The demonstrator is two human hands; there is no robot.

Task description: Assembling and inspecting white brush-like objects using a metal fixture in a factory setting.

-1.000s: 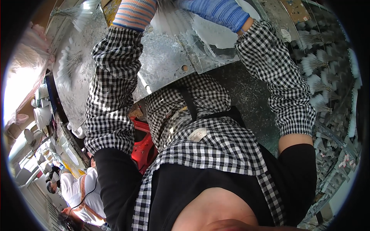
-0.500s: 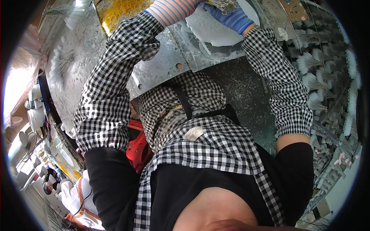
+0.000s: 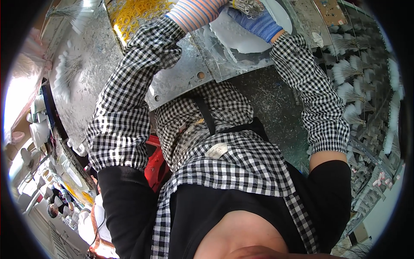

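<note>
**Two gloved hands at a white dish on a metal bench**

Head view: The person looks steeply down over a checked apron [image 3: 224, 159] and black top. Both forearms, in checked sleeve covers, reach up toward the top edge of the picture. The right hand [image 3: 252, 19], in a blue glove, is closed around a bundle of thin grey bristles [image 3: 246, 6] and holds it over a white dish [image 3: 241, 32]. The dish lies on the metal bench [image 3: 181, 82], at the top middle of the view, just beyond the bench's near edge. The left hand is cut off by the top edge; only its striped cuff [image 3: 194, 13] shows, touching the dish's left rim, so whether that hand is open or gripping cannot be told. Just left of the cuff lies a heap of yellow rubber bands [image 3: 129, 17]. Farther left on the bench are loose fans of bristles [image 3: 67, 75]. At the right stand rows of finished white tufts [image 3: 349, 73] in a rack. A red stool [image 3: 155, 164] shows beside the left elbow. Another person [image 3: 97, 224] sits at the lower left, well apart.
</note>
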